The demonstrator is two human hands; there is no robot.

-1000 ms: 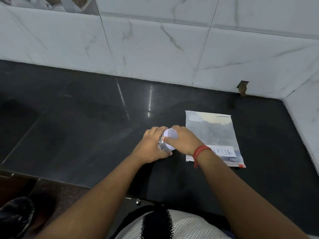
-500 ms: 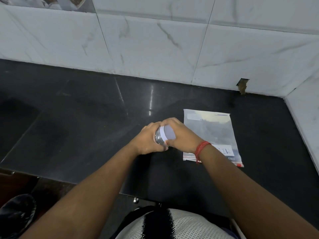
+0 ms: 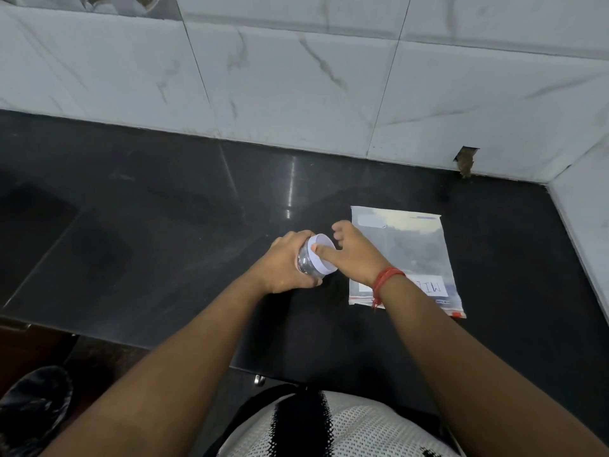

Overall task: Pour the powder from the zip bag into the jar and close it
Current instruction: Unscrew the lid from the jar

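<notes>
The left hand (image 3: 286,263) wraps around the small clear-sided jar (image 3: 308,261), fingers curled about its body, holding it tilted with the round white screw lid (image 3: 322,255) facing up and toward the camera. The jar sits low over the glossy black stone counter (image 3: 164,232); whether its base touches the surface is hidden by the hand. What shows through the jar wall looks dark; its contents cannot be made out.

The right hand (image 3: 354,255) is on the lid's right side with its fingers loosely spread and slightly bent. Its thumb (image 3: 324,252) lies across the lid's white top, while the other fingers stand clear above and behind the lid rather than closing on it. A red thread band (image 3: 385,281) circles the right wrist.

The flat clear plastic zip bag (image 3: 412,252) lies on the counter just right of the right hand, partly under the wrist. It looks flattened, with a white label bearing handwritten letters near its closer end and a red-marked corner at the lower right.

Behind the counter rises a wall of white marble-veined tiles (image 3: 296,87), with a small chipped brown hole (image 3: 465,159) at its base.
</notes>
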